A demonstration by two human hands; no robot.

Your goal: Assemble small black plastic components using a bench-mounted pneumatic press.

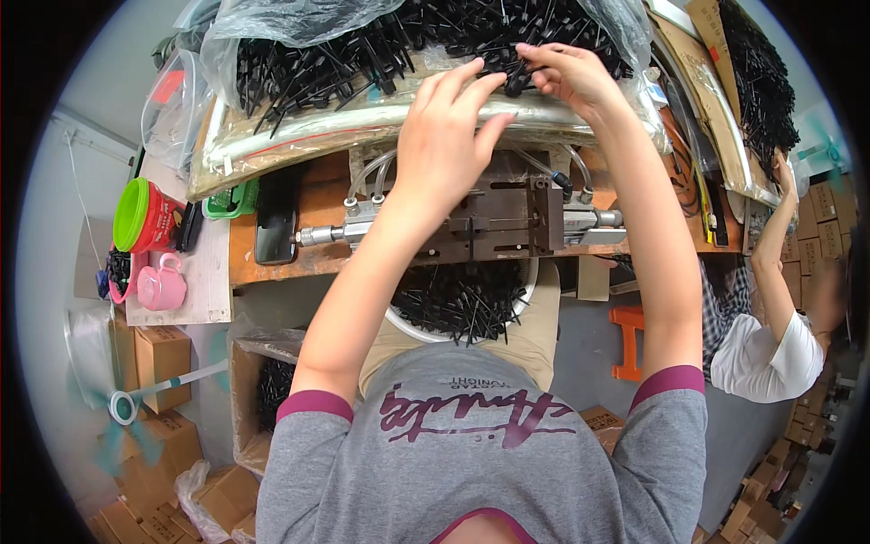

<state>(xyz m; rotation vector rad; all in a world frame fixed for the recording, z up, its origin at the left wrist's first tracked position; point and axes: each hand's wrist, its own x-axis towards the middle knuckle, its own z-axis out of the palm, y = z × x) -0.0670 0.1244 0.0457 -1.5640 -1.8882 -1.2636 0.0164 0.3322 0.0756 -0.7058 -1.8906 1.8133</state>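
Note:
My left hand hovers with fingers spread above a metal pneumatic press fixture on the wooden bench, its fingertips reaching the edge of a pile of thin black plastic parts. My right hand pinches one small black part at the pile's near edge. The pile lies in a clear plastic bag across the far side of the bench. Below the fixture, in my lap, a white round basin holds more black parts.
A dark phone, a green-lidded red tub and a pink mug sit at the left. Cardboard boxes stand on the floor. At the right another person reaches up into a second heap of black parts.

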